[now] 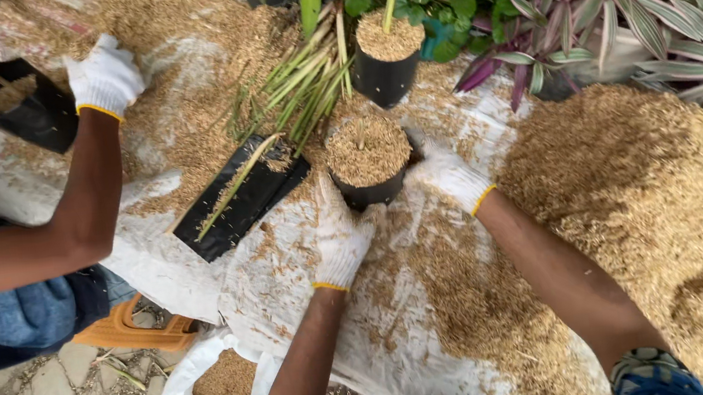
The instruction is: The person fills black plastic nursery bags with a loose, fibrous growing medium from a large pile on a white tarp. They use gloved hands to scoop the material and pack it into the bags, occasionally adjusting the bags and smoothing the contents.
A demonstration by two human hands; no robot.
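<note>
I have both gloved hands cupped round 1 black grow bag (371, 187) brimful of rice husk, standing on the white sheet (290, 279): left hand (340, 236) and right hand (451, 176) curl against its sides. I'd press evenly and keep it upright, clear of the cuttings (300, 95) beside it.

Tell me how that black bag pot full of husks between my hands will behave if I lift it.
The black bag pot looks thin and soft, so it would probably sag or bulge. It is heaped to the rim, so loose husks would likely spill. Both gloved hands, left and right, flank it; husks seem light.
</note>
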